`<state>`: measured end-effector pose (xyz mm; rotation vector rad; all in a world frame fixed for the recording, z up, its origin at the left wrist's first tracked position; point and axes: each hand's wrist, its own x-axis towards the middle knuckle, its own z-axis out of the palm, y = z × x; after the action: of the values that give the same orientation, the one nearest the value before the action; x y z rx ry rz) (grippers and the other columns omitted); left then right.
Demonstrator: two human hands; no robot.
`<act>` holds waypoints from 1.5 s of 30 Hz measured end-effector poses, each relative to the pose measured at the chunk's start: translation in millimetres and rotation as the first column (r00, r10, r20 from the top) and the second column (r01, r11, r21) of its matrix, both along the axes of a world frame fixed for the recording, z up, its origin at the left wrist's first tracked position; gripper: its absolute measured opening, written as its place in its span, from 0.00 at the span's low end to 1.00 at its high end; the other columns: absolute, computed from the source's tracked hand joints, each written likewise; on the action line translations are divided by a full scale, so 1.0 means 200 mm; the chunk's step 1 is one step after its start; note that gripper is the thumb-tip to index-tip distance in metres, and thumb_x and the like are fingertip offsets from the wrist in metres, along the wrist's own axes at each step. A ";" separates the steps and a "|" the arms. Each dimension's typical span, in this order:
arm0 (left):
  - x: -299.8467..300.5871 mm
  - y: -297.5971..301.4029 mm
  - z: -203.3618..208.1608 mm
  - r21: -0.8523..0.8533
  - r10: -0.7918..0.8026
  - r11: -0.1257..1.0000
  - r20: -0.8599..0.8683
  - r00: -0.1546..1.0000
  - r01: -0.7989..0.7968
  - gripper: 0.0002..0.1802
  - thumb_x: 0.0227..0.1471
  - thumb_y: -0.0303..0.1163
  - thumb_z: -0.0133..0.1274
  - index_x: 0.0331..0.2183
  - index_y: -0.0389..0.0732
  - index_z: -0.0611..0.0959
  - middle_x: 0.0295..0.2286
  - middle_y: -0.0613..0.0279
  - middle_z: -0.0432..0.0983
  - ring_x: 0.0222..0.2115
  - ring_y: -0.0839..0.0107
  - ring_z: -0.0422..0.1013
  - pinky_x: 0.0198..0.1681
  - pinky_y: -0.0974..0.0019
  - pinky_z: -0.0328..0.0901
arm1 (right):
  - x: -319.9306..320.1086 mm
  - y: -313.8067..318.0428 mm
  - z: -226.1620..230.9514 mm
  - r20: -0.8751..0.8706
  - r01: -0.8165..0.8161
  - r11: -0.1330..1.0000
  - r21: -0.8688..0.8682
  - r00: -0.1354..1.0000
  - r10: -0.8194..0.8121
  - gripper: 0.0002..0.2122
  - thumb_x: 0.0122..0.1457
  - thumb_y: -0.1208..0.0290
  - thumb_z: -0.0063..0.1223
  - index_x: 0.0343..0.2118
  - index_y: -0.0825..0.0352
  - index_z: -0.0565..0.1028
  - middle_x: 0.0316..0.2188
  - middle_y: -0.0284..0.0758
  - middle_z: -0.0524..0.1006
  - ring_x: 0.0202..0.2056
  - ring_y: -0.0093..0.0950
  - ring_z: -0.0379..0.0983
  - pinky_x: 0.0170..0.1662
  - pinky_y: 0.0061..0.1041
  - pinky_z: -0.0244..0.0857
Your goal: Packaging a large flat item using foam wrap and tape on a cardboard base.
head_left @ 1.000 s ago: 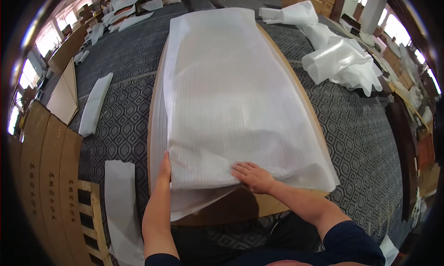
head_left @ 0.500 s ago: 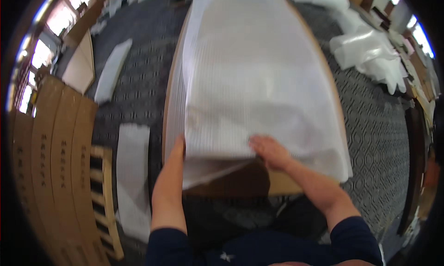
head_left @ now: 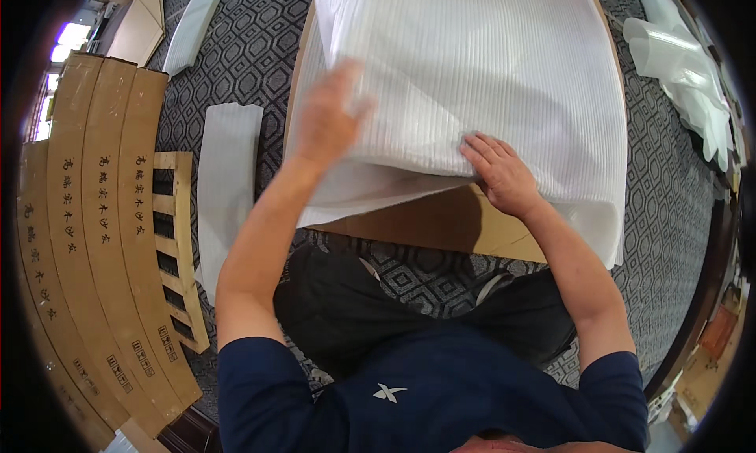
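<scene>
A large sheet of white ribbed packing foam (head_left: 480, 67) lies over a long flat piece in front of me, its near edge folded into a raised lip. Beneath that lip shows a strip of brown cardboard (head_left: 409, 223). My right hand (head_left: 504, 173) rests on the folded edge with its fingers stretched flat on the foam; its thumb is mostly hidden. Over the left side of the sheet is my left hand (head_left: 327, 118), lifted and smeared by motion, so I cannot make out its fingers.
Tall cardboard cartons (head_left: 102, 209) stand at the left beside a wooden pallet (head_left: 183, 248). A white foam strip (head_left: 228, 170) lies on the patterned carpet (head_left: 236, 51), with another foam piece (head_left: 197, 28) farther off. Crumpled clear wrap (head_left: 681, 75) lies at the right.
My left hand has risen from the sheet's left edge and moved farther away over the foam. My right hand still rests at the near fold. The view has tilted down toward my lap.
</scene>
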<state>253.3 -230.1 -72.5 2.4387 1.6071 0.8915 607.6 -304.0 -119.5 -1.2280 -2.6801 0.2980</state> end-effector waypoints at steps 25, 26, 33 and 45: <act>0.16 -0.31 -0.32 -0.105 -0.283 0.956 -0.558 0.780 0.272 0.36 0.52 0.34 0.57 0.62 0.36 0.73 0.66 0.55 0.67 0.68 0.59 0.60 0.71 0.55 0.55 | 0.02 0.00 -0.06 -0.085 0.030 0.999 0.024 0.996 -0.028 0.28 0.57 0.71 0.59 0.63 0.61 0.70 0.67 0.34 0.69 0.69 0.35 0.62 0.72 0.36 0.55; 0.15 -0.30 -0.33 -0.127 -0.320 0.947 -0.464 0.826 0.296 0.34 0.52 0.31 0.56 0.61 0.38 0.75 0.65 0.59 0.68 0.67 0.62 0.62 0.71 0.56 0.55 | 0.02 0.01 -0.07 -0.093 0.032 0.999 0.014 0.995 -0.030 0.29 0.57 0.72 0.59 0.63 0.61 0.70 0.68 0.34 0.68 0.69 0.35 0.62 0.72 0.36 0.55; 0.10 -0.25 -0.27 -0.147 -0.389 0.921 -0.341 0.856 0.361 0.34 0.52 0.31 0.56 0.61 0.42 0.75 0.65 0.66 0.68 0.67 0.65 0.62 0.71 0.58 0.54 | 0.01 0.01 0.00 0.004 0.014 1.000 0.014 1.000 -0.014 0.28 0.58 0.69 0.59 0.63 0.61 0.69 0.68 0.34 0.67 0.70 0.34 0.61 0.73 0.35 0.54; 0.07 -0.24 -0.41 -0.090 -0.360 0.933 -0.201 0.911 0.348 0.34 0.50 0.32 0.61 0.60 0.37 0.76 0.65 0.57 0.69 0.68 0.62 0.61 0.72 0.57 0.53 | -0.66 -0.01 -0.18 0.062 0.033 0.974 0.222 0.997 -0.047 0.45 0.52 0.64 0.66 0.72 0.69 0.56 0.73 0.44 0.59 0.74 0.40 0.53 0.75 0.40 0.47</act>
<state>267.8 -278.2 -153.9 2.7394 1.1552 0.5372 476.5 -305.7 -155.4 -1.2412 -2.6519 -0.0481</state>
